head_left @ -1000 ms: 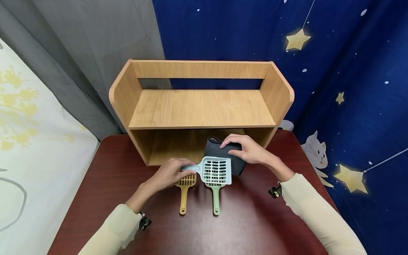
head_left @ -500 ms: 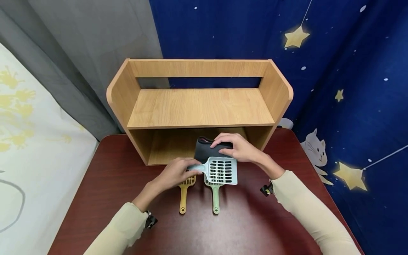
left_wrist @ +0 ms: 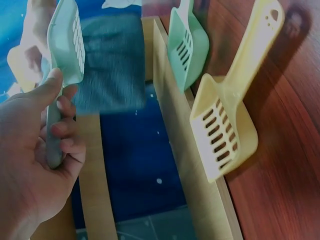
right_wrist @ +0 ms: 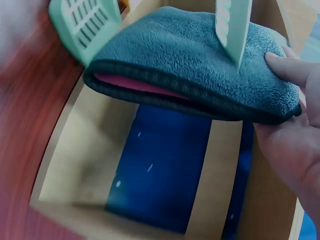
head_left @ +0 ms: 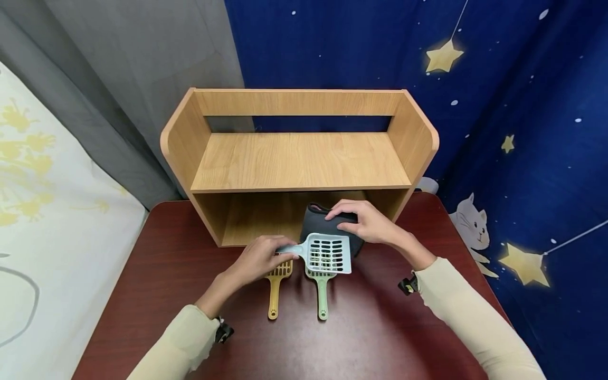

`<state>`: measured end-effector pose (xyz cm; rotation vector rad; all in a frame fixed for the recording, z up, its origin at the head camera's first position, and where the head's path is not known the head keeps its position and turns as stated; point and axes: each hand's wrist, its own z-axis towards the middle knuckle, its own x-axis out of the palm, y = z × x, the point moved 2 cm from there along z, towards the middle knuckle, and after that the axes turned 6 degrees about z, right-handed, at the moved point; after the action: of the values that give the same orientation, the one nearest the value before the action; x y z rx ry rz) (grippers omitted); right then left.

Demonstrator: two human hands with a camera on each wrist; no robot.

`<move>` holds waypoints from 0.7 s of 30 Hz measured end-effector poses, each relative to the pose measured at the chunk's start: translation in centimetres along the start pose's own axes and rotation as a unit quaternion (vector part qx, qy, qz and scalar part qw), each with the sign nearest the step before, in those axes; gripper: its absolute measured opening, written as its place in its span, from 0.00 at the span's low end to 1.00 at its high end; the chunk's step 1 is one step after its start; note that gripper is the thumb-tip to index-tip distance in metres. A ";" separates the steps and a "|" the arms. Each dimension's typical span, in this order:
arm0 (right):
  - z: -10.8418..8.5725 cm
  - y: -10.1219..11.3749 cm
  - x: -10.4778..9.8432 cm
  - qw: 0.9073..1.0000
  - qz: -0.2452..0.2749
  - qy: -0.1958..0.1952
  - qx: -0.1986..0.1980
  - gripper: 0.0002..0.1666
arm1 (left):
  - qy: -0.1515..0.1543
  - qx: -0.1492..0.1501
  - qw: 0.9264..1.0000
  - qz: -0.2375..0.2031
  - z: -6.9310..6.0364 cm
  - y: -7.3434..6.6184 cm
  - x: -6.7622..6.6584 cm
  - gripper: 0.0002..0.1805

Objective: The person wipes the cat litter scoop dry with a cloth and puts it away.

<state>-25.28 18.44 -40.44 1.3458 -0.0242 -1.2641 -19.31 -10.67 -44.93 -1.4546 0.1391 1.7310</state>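
Note:
My left hand (head_left: 258, 258) grips the handle of a pale blue slotted litter scoop (head_left: 296, 249), fingers curled round it in the left wrist view. The scoop's slotted head points right, held above the table. Between its thumb and fingers my right hand (head_left: 368, 222) holds a folded dark grey cloth (head_left: 314, 221). From the right wrist view, the cloth (right_wrist: 165, 50) looks fluffy, with a dark hem and a pink inner side at its fold. The cloth is right behind the scoop head, which hides part of it; whether they touch, I cannot tell.
Below the hands, a yellow litter scoop (head_left: 274, 295) and a green litter scoop (head_left: 322, 298) lie on the dark red table (head_left: 380, 338), handles towards me. Their heads are partly covered. A two-level wooden shelf (head_left: 304, 158) stands behind, before hanging curtains.
The cloth and my right hand went left, then came back right. My left hand shifted the pale blue scoop slightly right, then a touch back left. The yellow and green scoops stayed put.

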 end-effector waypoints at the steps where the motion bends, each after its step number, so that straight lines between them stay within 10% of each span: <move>1: -0.4 -0.1 -0.3 1.000 -0.002 -0.008 0.010 0.19 | -0.002 -0.001 1.000 0.000 -0.2 0.2 0.0 0.13; 11: -3.8 -1.2 -1.9 0.974 0.083 -0.103 0.184 0.19 | -0.029 -0.011 0.999 -0.012 -0.9 1.1 -0.6 0.13; 21: -5.4 -1.3 -1.5 0.938 0.158 -0.183 0.248 0.22 | -0.060 -0.034 0.998 -0.015 -1.2 1.6 -0.4 0.12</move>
<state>-23.28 23.56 -42.19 1.4319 -0.8379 -1.2568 -19.40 -12.55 -45.66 -1.3900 -0.0055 1.8095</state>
